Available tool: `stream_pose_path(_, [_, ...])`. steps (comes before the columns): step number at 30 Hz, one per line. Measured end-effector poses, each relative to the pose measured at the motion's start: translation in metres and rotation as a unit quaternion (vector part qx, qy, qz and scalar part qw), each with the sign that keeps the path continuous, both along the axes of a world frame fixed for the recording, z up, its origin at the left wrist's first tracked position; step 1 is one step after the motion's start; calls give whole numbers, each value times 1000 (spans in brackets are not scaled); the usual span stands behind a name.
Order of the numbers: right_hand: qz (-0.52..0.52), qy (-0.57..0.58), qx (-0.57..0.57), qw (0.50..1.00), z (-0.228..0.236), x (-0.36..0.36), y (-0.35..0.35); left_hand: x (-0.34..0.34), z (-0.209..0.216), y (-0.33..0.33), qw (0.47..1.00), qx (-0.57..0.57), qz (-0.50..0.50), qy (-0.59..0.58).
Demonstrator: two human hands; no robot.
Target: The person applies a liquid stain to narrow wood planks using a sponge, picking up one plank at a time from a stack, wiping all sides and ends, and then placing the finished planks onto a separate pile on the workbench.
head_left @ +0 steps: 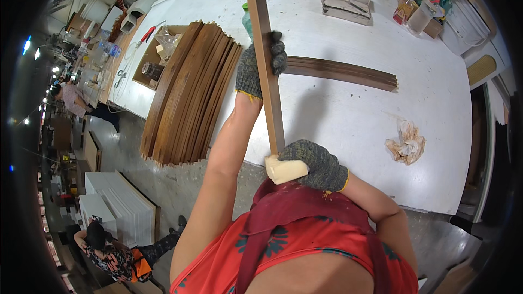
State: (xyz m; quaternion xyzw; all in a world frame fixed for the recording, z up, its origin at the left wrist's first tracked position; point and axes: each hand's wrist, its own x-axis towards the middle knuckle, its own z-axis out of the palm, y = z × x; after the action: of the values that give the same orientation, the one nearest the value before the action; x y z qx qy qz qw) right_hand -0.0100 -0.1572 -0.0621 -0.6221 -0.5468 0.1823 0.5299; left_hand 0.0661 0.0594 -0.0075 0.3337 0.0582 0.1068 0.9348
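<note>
A long brown wooden strip [267, 84] stands lengthwise in front of me, its near end close to my apron. My left hand [249, 71], in a dark knitted glove with a yellow cuff edge, is wrapped round the strip about midway along. My right hand [316, 164], gloved the same way, grips a pale cream block [286, 171] at the strip's near end. The block appears to touch the wood; whether it is foam or something firmer I cannot tell. A flat pile of brown strips [338, 71] lies on the white table [348, 125], just right of my left hand.
A large stack of wooden strips [188, 98] lies at the table's left, beside a cardboard box [143, 76] with a jar. Behind my left hand stands a green bottle [247, 20]. A stained crumpled cloth [407, 142] is at right; bottles [422, 13] stand far right. People are at left.
</note>
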Motion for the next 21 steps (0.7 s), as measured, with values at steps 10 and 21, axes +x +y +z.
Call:
stream_pose_path(10, [-160, 216, 12, 963, 33, 22, -35, 5, 9, 19, 987, -102, -66, -108])
stream_pose_path(21, [51, -227, 86, 969, 58, 43, 20, -1, -13, -25, 986, -111, -124, -22])
